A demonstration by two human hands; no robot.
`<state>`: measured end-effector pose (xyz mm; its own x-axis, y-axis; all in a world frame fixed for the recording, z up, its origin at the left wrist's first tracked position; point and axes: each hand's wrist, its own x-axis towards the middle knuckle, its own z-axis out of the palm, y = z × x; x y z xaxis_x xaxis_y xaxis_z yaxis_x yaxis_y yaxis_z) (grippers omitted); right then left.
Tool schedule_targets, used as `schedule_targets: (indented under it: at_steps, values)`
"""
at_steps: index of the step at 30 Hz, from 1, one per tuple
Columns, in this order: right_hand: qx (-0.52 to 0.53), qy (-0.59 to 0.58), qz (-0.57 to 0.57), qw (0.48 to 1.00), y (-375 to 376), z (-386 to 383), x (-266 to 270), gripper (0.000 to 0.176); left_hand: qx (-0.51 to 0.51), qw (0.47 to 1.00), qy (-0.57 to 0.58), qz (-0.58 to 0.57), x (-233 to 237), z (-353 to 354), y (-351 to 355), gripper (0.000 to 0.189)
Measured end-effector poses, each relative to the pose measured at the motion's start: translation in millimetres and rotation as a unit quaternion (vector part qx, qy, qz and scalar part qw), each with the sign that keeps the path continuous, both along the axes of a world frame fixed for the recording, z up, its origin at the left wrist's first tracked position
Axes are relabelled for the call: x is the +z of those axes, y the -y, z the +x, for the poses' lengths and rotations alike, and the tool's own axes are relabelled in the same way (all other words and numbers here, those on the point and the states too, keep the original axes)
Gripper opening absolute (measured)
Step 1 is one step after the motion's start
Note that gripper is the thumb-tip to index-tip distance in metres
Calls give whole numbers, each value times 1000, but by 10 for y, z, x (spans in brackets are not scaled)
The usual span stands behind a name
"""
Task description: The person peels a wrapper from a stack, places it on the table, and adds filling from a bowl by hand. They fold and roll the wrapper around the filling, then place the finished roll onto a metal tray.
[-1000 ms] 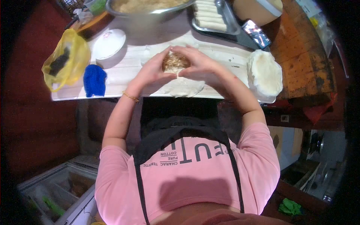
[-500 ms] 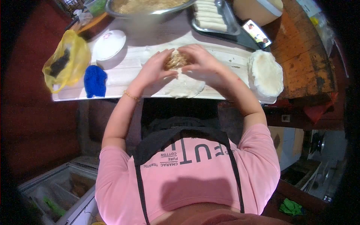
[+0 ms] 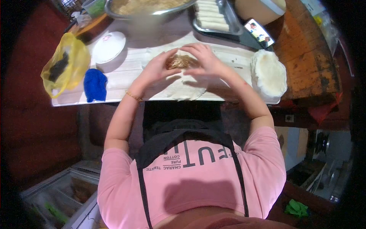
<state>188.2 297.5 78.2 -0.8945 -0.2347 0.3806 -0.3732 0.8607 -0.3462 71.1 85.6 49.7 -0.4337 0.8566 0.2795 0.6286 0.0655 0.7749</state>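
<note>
A thin round white wrapper (image 3: pixel 183 90) lies at the table's front edge. On its far part rests a mound of brown shredded filling (image 3: pixel 179 62). My left hand (image 3: pixel 162 65) curves round the filling's left end, thumb at the near side and fingers at the far side. From the right, my right hand (image 3: pixel 202 60) cups the other end in the same way. Both hands press on the filling, which shows in the gap between them. At the far right of the table is a stack of round white wrappers (image 3: pixel 268 73).
A metal tray (image 3: pixel 236 27) of white rolls stands at the back, beside a lit phone (image 3: pixel 259 33). A large metal basin (image 3: pixel 126 16) holds more filling. Leftward are a white bowl (image 3: pixel 109 47), a blue cloth (image 3: pixel 95 84) and a yellow plastic bag (image 3: pixel 78 68).
My hands have moved slightly apart, and the filling between them now spreads wider and longer from left to right. The wrapper stays under it.
</note>
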Motion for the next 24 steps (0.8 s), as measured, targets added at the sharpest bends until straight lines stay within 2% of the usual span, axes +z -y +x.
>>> schedule_targets:
  at_steps: [2, 5, 11, 16, 17, 19, 21, 22, 24]
  values:
    - [8, -1, 28, 1000, 111, 81, -71, 91, -20, 1000, 15, 17, -38, -28, 11, 65]
    - [1, 30, 45, 999, 295, 200, -18, 99, -63, 996, 55, 28, -120, -57, -39, 68]
    - [-33, -1, 35, 999, 159, 143, -56, 86, -49, 994, 98, -8, -33, 4, -14, 68]
    - [-48, -39, 31, 998, 9, -1, -115, 73, -53, 998, 45, -5, -110, -42, -23, 73]
    - [-28, -25, 4, 999, -23, -26, -116, 71, -52, 998, 44, -5, -92, -34, -14, 73]
    - [-5, -10, -24, 1000, -50, -55, -120, 69, 1, 997, -79, -11, -42, -4, 31, 76]
    - [26, 85, -113, 990, -56, -68, -121, 68, 13, 996, -82, -14, -16, 16, 68, 77]
    - [27, 85, -113, 990, -38, -52, -57, 68, 25, 996, -86, -16, -11, 24, 83, 78]
    - [23, 206, -122, 971, -2, -16, 101, 68, 24, 998, -48, -28, -1, 38, 101, 76]
